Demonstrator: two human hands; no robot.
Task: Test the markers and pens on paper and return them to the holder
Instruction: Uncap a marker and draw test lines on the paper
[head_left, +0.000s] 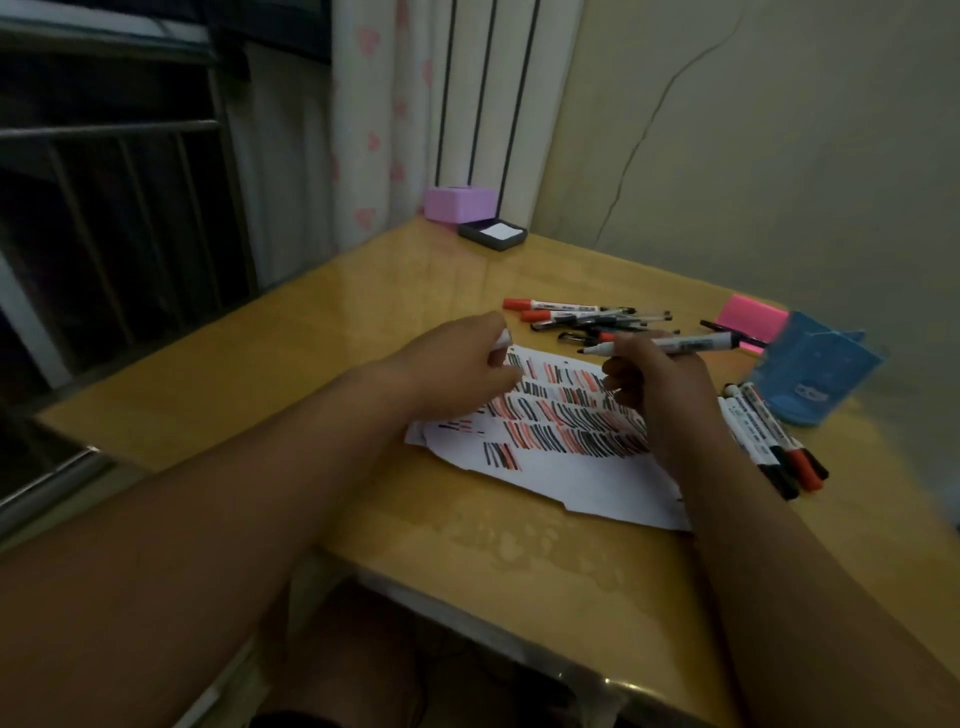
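My right hand (649, 384) grips an uncapped black marker (691, 344), its tip pointing left above the paper. My left hand (457, 358) holds a small white piece, probably the marker's cap (502, 340), at the paper's far left edge. The white paper (582, 467) lies on the yellow table and carries many red and black test strokes. A pile of markers and pens (587, 317) lies beyond the paper. Several more markers (769, 436) lie to the right of it. The blue holder (815, 374) lies tipped over at the right.
A pink sticky-note pad (750, 317) sits behind the holder. A purple box (460, 203) and a dark tray with white paper (493, 234) stand at the table's far corner. A curtain and a barred window are on the left, a wall on the right.
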